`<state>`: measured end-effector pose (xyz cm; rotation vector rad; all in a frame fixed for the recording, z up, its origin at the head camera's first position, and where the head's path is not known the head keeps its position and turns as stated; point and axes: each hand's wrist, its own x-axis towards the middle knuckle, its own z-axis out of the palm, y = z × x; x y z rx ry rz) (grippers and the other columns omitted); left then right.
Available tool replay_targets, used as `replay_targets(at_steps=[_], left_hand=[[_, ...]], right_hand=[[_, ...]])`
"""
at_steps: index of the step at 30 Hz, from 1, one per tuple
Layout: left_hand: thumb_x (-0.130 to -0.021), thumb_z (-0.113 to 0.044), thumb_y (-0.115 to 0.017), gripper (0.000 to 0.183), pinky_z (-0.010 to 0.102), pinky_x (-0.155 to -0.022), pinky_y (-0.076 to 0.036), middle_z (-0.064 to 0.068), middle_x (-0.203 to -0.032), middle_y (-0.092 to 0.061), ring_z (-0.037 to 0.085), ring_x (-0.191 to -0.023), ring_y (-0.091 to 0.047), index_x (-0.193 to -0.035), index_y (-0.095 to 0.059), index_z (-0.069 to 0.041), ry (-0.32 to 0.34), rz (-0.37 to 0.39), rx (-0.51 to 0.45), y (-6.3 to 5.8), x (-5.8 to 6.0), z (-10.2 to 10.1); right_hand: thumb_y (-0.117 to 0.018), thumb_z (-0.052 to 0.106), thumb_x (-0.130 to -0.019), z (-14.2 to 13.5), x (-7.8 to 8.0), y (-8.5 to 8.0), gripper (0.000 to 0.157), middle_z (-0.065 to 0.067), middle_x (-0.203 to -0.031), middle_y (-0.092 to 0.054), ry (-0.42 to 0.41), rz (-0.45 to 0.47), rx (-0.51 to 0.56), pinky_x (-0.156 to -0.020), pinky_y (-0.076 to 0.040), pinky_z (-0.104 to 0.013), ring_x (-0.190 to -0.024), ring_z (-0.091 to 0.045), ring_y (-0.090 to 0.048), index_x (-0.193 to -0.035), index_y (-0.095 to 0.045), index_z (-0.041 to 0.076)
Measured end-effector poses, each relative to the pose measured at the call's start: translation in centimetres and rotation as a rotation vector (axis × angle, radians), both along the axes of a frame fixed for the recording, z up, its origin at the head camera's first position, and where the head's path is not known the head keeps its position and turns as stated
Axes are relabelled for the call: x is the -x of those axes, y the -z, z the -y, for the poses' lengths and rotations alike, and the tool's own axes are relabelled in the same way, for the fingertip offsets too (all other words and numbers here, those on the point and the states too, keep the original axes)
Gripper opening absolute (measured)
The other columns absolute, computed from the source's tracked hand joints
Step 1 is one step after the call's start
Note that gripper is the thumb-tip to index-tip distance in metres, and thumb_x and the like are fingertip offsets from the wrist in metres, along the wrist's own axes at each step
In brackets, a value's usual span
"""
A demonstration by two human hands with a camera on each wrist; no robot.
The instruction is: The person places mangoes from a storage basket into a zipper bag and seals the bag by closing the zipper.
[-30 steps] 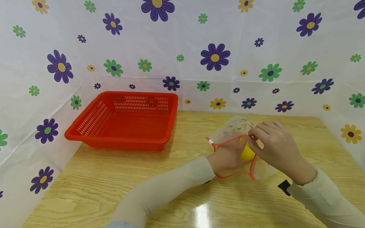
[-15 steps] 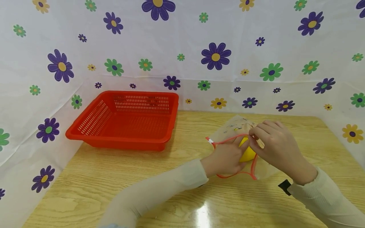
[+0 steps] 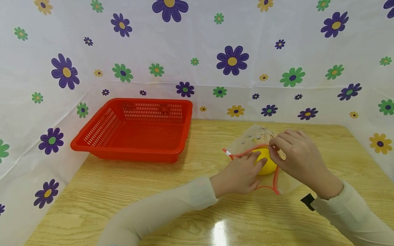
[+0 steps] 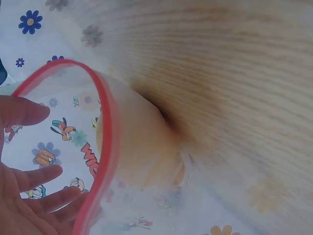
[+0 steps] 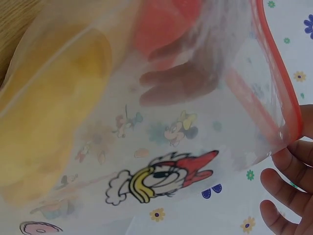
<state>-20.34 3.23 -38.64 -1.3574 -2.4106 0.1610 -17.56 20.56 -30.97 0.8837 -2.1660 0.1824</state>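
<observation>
A clear zip bag (image 3: 246,140) with red edging and cartoon prints lies on the table at the right in the head view. Inside its gaping mouth is a smooth yellow rounded thing (image 3: 268,164), seen blurred and elongated through the plastic in the right wrist view. My right hand (image 3: 297,159) pinches the red edge between thumb and index finger, its other fingers loose. At the mouth is my left hand (image 3: 240,175), its fingers overlapping the yellow thing in the head view. In the left wrist view those fingers (image 4: 41,176) are spread, gripping nothing.
A red slotted plastic basket (image 3: 132,151) stands at the back left of the wooden table (image 3: 101,198), with nothing in it. Behind hangs a white flowered cloth (image 3: 197,41), which also runs down both sides.
My left hand has drawn back leftward out of the bag, baring more of the yellow thing. The right hand keeps its pinch on the bag's edge.
</observation>
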Motion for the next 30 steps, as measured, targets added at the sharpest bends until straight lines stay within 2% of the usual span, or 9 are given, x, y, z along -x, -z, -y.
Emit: replay_targets(at_steps=[5, 12, 18, 25, 30], left_hand=[[-0.086, -0.042, -0.057, 0.057, 0.028, -0.084, -0.054, 0.012, -0.130, -0.054, 0.022, -0.111, -0.060, -0.131, -0.048, -0.010, 0.020, -0.037, -0.003, 0.0, -0.2, 0.5], [-0.084, -0.038, -0.059, 0.054, 0.026, -0.089, -0.050, 0.009, -0.124, -0.055, 0.019, -0.102, -0.058, -0.127, -0.048, -0.008, 0.050, -0.060, -0.022, 0.0, -0.8, 1.4], [-0.083, -0.040, -0.060, 0.056, 0.026, -0.094, -0.046, 0.008, -0.121, -0.055, 0.018, -0.104, -0.056, -0.128, -0.048, -0.008, 0.070, -0.099, -0.013, -0.4, -1.7, 2.4], [-0.082, -0.041, -0.061, 0.057, 0.026, -0.093, -0.047, 0.008, -0.123, -0.056, 0.019, -0.107, -0.055, -0.128, -0.049, -0.009, 0.069, -0.111, -0.003, -0.8, -2.5, 3.2], [-0.082, -0.041, -0.062, 0.056, 0.025, -0.095, -0.046, 0.008, -0.122, -0.056, 0.018, -0.108, -0.056, -0.127, -0.050, -0.010, 0.067, -0.129, -0.019, -1.1, -2.6, 3.6]], right_hand=[[-0.076, 0.003, -0.062, 0.0, 0.0, -0.1, 0.016, -0.006, -0.065, -0.061, 0.004, 0.004, 0.002, -0.060, -0.040, -0.034, -0.064, -0.020, -0.051, -0.072, -0.063, 0.003], [-0.077, 0.004, -0.062, 0.0, 0.0, 0.0, 0.017, -0.006, -0.066, -0.062, 0.007, 0.003, 0.002, -0.059, -0.041, -0.034, -0.064, -0.020, -0.052, -0.073, -0.064, 0.004], [-0.078, 0.004, -0.061, -0.1, 0.0, 0.0, 0.019, -0.006, -0.066, -0.062, 0.010, 0.011, 0.005, -0.059, -0.041, -0.034, -0.065, -0.019, -0.052, -0.074, -0.065, 0.004], [-0.078, 0.004, -0.061, -0.1, -0.1, 0.0, 0.019, -0.006, -0.066, -0.062, 0.011, 0.003, 0.001, -0.059, -0.041, -0.034, -0.064, -0.019, -0.051, -0.074, -0.065, 0.003], [-0.078, 0.004, -0.061, -0.1, -0.2, 0.0, 0.019, -0.007, -0.066, -0.062, 0.022, 0.007, -0.004, -0.060, -0.041, -0.034, -0.065, -0.020, -0.051, -0.075, -0.065, 0.003]])
